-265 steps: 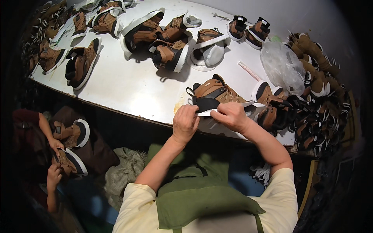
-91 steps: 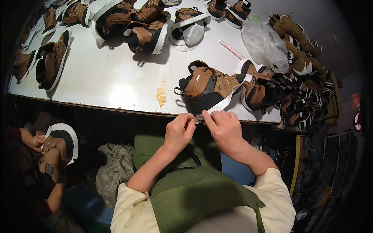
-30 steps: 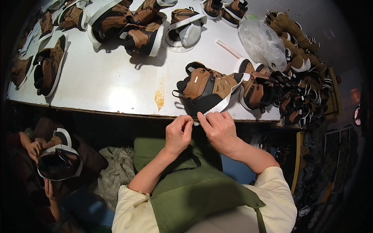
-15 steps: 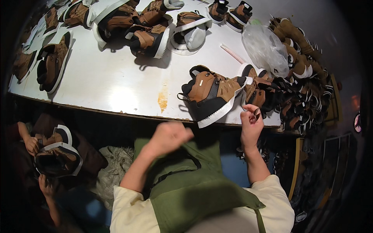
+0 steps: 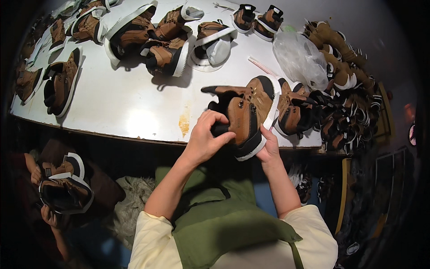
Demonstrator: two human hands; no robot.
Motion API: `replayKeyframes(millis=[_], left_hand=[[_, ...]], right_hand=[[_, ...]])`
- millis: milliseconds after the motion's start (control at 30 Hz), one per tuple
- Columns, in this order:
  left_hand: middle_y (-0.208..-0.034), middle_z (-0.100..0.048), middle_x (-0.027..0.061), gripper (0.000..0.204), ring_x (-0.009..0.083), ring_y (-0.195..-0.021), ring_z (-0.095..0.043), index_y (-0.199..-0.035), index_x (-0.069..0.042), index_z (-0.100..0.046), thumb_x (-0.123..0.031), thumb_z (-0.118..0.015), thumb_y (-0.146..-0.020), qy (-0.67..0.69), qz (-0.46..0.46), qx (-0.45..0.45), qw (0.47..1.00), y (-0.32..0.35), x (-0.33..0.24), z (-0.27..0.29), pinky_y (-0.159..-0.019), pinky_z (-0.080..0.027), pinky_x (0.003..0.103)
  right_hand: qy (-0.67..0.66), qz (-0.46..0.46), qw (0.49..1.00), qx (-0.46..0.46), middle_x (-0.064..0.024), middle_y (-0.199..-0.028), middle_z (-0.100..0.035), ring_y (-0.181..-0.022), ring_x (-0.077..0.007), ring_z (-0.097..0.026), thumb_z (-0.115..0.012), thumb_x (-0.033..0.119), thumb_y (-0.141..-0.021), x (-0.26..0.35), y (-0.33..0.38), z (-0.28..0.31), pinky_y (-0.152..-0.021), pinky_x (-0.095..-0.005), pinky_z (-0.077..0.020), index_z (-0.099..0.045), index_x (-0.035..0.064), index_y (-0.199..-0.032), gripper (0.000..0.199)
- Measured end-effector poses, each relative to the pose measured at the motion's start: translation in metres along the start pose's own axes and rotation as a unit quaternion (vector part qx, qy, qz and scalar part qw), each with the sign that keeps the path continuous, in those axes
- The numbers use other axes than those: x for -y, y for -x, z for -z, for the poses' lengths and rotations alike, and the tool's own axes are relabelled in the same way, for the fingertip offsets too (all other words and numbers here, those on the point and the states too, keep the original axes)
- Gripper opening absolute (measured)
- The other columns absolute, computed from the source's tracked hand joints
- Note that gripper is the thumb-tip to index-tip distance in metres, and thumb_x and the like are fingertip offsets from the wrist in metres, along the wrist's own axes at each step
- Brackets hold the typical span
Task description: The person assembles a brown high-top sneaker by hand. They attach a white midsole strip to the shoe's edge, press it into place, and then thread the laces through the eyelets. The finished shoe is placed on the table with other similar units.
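Boot (image 5: 248, 114), brown with black collar and white sole edge, held at near edge of white table (image 5: 134, 107), tilted with toe pointing far right and sole turned toward right; left hand (image 5: 207, 136) clamped over black collar at boot's near left side, fingers curled onto upper, thumb pressed against opening; right hand (image 5: 269, 148) cupped under heel end of sole at near right, fingers mostly hidden behind boot, grip closed on sole edge as far as can be told; just right of held boot, touching or nearly so, second brown boot (image 5: 293, 112) lying on table, with heap of more brown and black boots (image 5: 345, 103) crowding right end; crumpled clear plastic bag (image 5: 300, 58) far of that boot, thin pale stick (image 5: 263, 67) just left of bag; yellowish stain (image 5: 183, 130) on tabletop left of left hand; cluster of boots with white sole strips (image 5: 156, 40) at far middle, more along far left edge (image 5: 60, 83); green apron (image 5: 224, 219) over pale yellow shirt at near edge; at near left, below table level, another person's hands (image 5: 45, 197) holding dark boot with white sole strip (image 5: 65, 188)
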State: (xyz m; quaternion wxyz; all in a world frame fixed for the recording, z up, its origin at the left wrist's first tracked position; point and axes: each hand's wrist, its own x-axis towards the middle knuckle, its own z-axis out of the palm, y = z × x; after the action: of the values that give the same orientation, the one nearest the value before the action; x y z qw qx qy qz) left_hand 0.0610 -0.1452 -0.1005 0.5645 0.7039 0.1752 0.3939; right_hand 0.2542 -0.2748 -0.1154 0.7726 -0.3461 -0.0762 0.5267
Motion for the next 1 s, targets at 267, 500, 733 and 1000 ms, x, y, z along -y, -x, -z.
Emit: replayKeyframes(millis=[267, 500, 733, 1000], left_hand=[[-0.113, -0.058, 0.0138, 0.047, 0.0348, -0.115, -0.050, -0.098, -0.002, -0.059, -0.015, -0.084, -0.060, -0.210, -0.161, -0.033, 0.964, 0.022, -0.024, -0.020, -0.096, -0.040, 0.043], [-0.100, -0.060, 0.0106, 0.039, 0.0328, -0.102, -0.054, -0.089, -0.003, -0.059, -0.010, -0.083, -0.059, -0.237, -0.167, -0.051, 0.956, 0.021, -0.025, -0.030, -0.089, -0.039, 0.043], [-0.097, -0.060, 0.0104, 0.038, 0.0322, -0.099, -0.053, -0.088, -0.002, -0.059, -0.009, -0.082, -0.059, -0.247, -0.158, -0.045, 0.955, 0.020, -0.030, -0.037, -0.088, -0.039, 0.042], [-0.097, -0.059, 0.0108, 0.039, 0.0324, -0.099, -0.053, -0.090, -0.002, -0.058, -0.010, -0.081, -0.058, -0.271, -0.176, -0.031, 0.946, 0.020, -0.035, -0.047, -0.088, -0.038, 0.043]], right_hand=[[-0.212, -0.071, 0.959, 0.175, -0.0227, -0.129, -0.054, -0.117, -0.0355, -0.055, -0.042, 0.018, -0.097, -0.033, -0.012, 0.057, -0.103, -0.0513, -0.0425, -0.047, -0.0026, -0.131, 0.040], [0.011, -0.029, 0.999, 0.043, -0.0149, -0.110, -0.064, -0.098, -0.0248, -0.064, -0.048, 0.023, -0.099, -0.022, -0.005, 0.042, -0.089, -0.0390, -0.0512, -0.054, -0.0023, -0.120, 0.034], [0.504, 0.391, 0.769, -0.045, 0.0031, -0.084, -0.054, -0.067, -0.0031, -0.044, -0.071, 0.002, -0.081, 0.019, 0.035, 0.003, -0.058, -0.0174, -0.0341, -0.070, 0.0012, -0.101, 0.020], [0.646, 0.387, 0.636, 0.168, -0.0077, -0.084, -0.058, -0.064, -0.0156, -0.059, -0.074, 0.001, -0.076, 0.030, 0.045, -0.048, -0.054, -0.0248, -0.0459, -0.070, 0.0033, -0.099, 0.024]])
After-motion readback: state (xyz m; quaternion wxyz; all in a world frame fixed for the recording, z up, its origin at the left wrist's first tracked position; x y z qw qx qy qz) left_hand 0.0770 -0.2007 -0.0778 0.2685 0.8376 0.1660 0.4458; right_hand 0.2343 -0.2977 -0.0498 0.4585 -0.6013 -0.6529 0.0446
